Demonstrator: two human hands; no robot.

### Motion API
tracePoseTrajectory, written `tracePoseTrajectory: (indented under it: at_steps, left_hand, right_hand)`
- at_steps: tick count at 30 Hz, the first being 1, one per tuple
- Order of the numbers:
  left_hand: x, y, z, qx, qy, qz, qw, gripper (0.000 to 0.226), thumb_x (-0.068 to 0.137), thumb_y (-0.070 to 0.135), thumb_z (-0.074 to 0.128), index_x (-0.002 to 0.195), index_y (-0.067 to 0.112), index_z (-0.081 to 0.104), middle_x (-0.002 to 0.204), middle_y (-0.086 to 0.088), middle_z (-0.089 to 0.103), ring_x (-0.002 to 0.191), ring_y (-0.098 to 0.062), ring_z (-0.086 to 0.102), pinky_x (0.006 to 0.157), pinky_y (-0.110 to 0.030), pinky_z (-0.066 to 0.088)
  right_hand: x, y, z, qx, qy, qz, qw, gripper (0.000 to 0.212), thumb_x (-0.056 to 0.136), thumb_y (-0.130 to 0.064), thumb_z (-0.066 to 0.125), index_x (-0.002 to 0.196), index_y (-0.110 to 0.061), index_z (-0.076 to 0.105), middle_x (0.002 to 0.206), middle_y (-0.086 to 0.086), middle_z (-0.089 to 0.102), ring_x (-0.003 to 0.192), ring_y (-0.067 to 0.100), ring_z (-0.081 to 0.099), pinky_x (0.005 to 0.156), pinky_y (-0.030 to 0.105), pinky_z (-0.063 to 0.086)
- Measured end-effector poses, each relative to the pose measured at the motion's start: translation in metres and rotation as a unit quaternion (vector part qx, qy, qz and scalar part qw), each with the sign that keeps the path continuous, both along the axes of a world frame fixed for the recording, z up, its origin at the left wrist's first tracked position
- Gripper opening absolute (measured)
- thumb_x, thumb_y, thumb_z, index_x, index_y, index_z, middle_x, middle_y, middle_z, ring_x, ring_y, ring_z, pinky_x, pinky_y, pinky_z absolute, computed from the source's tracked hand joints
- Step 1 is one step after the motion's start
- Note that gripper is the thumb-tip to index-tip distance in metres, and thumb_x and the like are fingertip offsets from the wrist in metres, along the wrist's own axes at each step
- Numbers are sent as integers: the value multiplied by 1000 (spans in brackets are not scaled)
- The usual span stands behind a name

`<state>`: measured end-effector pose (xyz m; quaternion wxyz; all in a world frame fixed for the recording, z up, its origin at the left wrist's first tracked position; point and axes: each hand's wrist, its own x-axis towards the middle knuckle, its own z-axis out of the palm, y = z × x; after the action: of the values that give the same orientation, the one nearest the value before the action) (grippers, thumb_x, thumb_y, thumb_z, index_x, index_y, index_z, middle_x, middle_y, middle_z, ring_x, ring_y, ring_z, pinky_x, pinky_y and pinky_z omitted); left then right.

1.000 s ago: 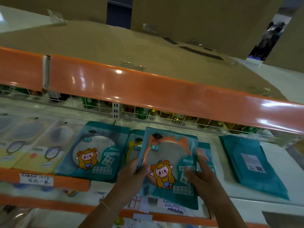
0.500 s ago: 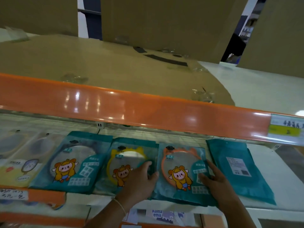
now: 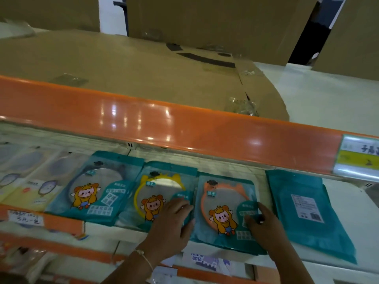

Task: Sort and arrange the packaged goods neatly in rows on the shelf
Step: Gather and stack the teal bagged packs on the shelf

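Note:
Teal packets lie in a row on the white shelf (image 3: 346, 203). The one with an orange ring (image 3: 222, 203) lies flat in the middle; my right hand (image 3: 264, 224) rests on its right lower part with fingers spread. My left hand (image 3: 174, 220) lies flat across the seam between it and the packet with a yellow ring (image 3: 158, 191). Further left lies a packet with a dark ring (image 3: 98, 187). A teal packet turned face down (image 3: 303, 210) lies to the right.
Pale yellow packets (image 3: 32, 181) fill the shelf's left end. An orange shelf rail (image 3: 184, 124) overhangs the row, carrying a price tag (image 3: 359, 156) at right. Flattened cardboard (image 3: 123, 64) covers the top. A lower shelf (image 3: 205, 261) holds more goods under my arms.
The orange-ring packet went from held tilted in both hands to lying flat on the shelf beside the yellow-ring packet. Both hands now rest on the packets. The view rose and shifted right.

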<state>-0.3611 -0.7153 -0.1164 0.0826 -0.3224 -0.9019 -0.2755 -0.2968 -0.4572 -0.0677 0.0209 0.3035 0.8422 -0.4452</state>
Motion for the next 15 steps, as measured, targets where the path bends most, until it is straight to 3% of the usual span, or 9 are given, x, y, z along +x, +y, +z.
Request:
tracePoseTrajectory:
  at_steps: [3,6,10,15]
  left_hand:
    - [2,-4,-10,-54,33,-17,998,48,96,44,43,128,12,59,138,-2,52,138,-21,36,115,-39,30]
    - [2,-4,-14,-60,24,-4,998,54,99,44,35,135,8,53,147,-3,43,144,-19,23,118,-38,21]
    - [-2,-6,-16,-15,-4,1,1000,57,101,43,29,127,3,59,147,-6,43,145,-15,15,116,-43,28]
    - [1,-6,-16,-38,38,-16,998,54,97,45,40,122,4,64,145,-5,46,146,-17,16,121,-35,11]
  right_hand:
    - [-1,-3,-6,97,-2,22,995,28,92,-16,60,120,-17,55,94,0,62,80,16,62,67,33,55]
    - [2,-11,-14,169,9,12,985,35,93,-20,57,127,-13,54,108,11,58,82,20,57,74,33,52]
    - [6,-23,-19,199,24,1,980,37,95,-19,53,131,-8,53,115,15,52,85,19,51,80,34,52]
    - [5,-28,-17,196,12,-5,981,38,97,-18,50,134,-8,49,123,15,48,84,16,48,77,27,48]
